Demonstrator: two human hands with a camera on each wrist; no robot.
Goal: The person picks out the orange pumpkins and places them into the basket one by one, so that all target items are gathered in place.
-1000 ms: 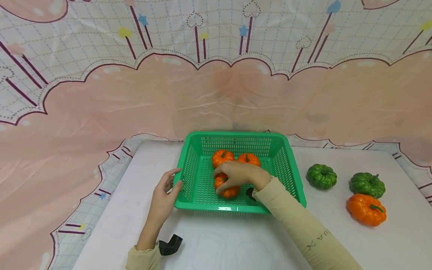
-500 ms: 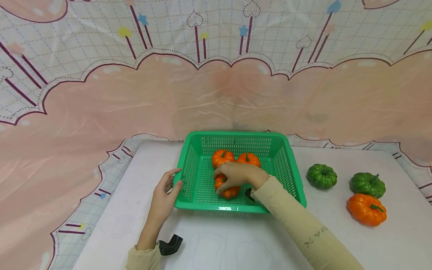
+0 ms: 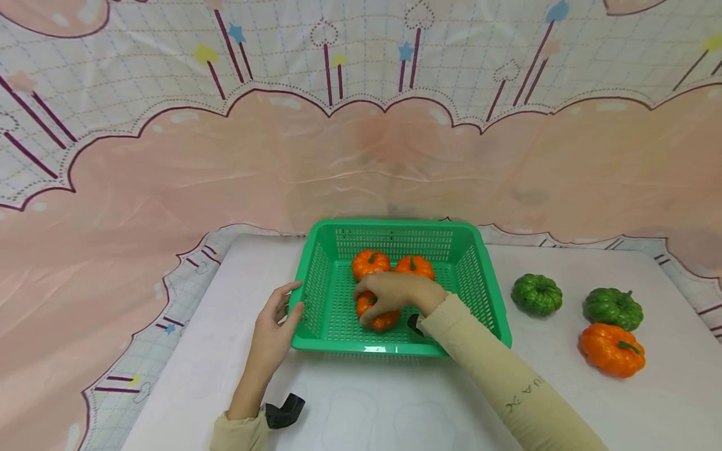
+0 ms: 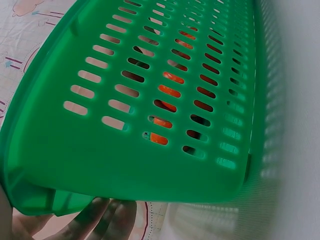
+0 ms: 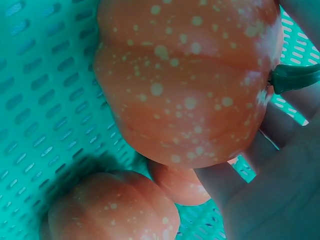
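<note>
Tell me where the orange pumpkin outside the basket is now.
In the head view, the orange pumpkin lies on the table to the right of the green basket, just in front of a green pumpkin.

shiny green plastic basket (image 3: 372, 348), super glossy orange pumpkins (image 3: 612, 351), green pumpkins (image 3: 537, 295) just as slick, kinda wrinkly printed cloth backdrop (image 3: 389, 163) from where I'm standing, smooth white tabletop (image 3: 350, 407), matt beige cloth sleeves (image 3: 502, 376)

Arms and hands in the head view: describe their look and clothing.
The left hand and right hand are gloveless. The left sleeve and right sleeve are both beige; the right one carries dark lettering, too small to read surely. An angled black piece juts out beside the left sleeve, and a black bit shows beside the right.
</note>
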